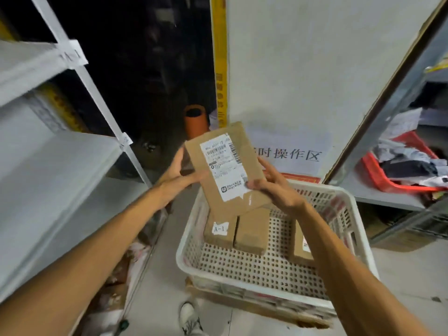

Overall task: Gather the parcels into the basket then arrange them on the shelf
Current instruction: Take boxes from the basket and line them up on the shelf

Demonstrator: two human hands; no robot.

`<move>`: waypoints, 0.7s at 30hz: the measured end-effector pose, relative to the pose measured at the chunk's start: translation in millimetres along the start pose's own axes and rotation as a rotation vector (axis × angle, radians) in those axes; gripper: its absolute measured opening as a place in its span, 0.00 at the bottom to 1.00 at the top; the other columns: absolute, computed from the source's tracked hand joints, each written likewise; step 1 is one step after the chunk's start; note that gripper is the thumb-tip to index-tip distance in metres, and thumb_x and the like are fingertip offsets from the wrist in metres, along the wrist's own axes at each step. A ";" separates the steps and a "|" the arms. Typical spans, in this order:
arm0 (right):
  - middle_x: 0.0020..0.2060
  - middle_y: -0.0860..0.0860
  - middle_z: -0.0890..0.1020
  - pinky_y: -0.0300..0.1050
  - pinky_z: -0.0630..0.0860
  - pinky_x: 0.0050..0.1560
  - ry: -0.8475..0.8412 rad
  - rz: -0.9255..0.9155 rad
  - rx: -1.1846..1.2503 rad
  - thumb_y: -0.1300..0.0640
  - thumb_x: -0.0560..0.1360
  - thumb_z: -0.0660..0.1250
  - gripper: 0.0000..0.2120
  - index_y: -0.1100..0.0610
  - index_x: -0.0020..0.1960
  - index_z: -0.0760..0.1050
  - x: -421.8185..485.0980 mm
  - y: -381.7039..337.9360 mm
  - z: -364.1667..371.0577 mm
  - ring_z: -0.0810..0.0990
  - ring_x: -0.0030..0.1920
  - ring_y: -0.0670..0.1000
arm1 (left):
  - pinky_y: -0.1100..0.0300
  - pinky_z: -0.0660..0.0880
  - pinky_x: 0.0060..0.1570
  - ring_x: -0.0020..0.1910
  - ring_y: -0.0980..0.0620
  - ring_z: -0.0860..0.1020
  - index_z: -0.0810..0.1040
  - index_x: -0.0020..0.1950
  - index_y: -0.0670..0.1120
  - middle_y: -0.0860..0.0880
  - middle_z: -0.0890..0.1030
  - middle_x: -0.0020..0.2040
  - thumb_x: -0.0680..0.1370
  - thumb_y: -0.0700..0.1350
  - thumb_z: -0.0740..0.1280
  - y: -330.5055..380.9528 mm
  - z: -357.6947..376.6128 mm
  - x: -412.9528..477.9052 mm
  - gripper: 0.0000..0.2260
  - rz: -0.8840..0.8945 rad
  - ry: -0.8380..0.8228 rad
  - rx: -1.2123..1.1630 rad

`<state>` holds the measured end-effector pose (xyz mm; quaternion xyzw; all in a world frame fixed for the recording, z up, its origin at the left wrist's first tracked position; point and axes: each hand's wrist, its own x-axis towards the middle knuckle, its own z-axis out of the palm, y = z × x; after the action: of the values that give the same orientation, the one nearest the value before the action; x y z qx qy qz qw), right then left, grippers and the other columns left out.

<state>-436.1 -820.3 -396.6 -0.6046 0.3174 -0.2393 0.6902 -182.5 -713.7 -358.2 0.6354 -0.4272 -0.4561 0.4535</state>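
Observation:
I hold a flat brown cardboard parcel [225, 166] with a white shipping label above the white perforated basket [266, 270]. My left hand [179, 173] grips its left edge from underneath. My right hand [271, 183] pinches its lower right edge, thumb on the label. In the basket stand a small box tagged "A-1" [219, 230], a plain box [252, 230] beside it, and a third labelled parcel [300, 243] partly hidden by my right forearm. The grey shelf [55, 170] is at the left, its boards bare.
A red basket [390, 175] full of dark and white bags sits on the right-hand rack. An orange tube [195, 121] stands in the dark gap behind. A white panel with printed characters faces me. My shoe [190, 316] is on the floor below.

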 end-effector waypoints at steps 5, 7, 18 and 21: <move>0.63 0.59 0.78 0.58 0.79 0.53 -0.242 -0.014 -0.056 0.51 0.66 0.77 0.37 0.47 0.73 0.69 11.5 -16.5 42.8 0.81 0.56 0.64 | 0.43 0.75 0.60 0.63 0.42 0.75 0.69 0.66 0.59 0.44 0.75 0.66 0.48 0.63 0.82 13.8 -65.8 -63.1 0.49 -0.112 0.087 -0.115; 0.63 0.58 0.78 0.53 0.78 0.52 -0.255 -0.003 -0.046 0.50 0.65 0.78 0.37 0.50 0.71 0.72 15.7 -17.6 67.5 0.82 0.55 0.60 | 0.48 0.78 0.56 0.61 0.43 0.77 0.68 0.71 0.50 0.43 0.77 0.65 0.49 0.60 0.82 6.4 -84.6 -88.6 0.52 -0.167 0.068 -0.112; 0.66 0.60 0.76 0.69 0.72 0.63 -0.332 0.214 0.312 0.38 0.60 0.80 0.45 0.47 0.72 0.66 24.6 -5.8 230.1 0.78 0.60 0.60 | 0.55 0.80 0.51 0.60 0.42 0.78 0.72 0.68 0.44 0.41 0.79 0.61 0.62 0.49 0.77 -28.3 -145.7 -197.8 0.35 0.006 0.597 -0.468; 0.61 0.56 0.78 0.69 0.70 0.65 -0.379 0.205 0.363 0.44 0.60 0.80 0.38 0.46 0.65 0.68 18.1 -15.5 281.5 0.79 0.60 0.60 | 0.56 0.80 0.53 0.62 0.43 0.76 0.72 0.68 0.44 0.43 0.78 0.62 0.66 0.49 0.73 -36.6 -161.6 -228.6 0.31 0.038 0.667 -0.544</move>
<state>-218.1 -643.5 -365.0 -0.4698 0.1940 -0.1038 0.8549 -71.6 -456.7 -321.7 0.5973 -0.1332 -0.3134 0.7261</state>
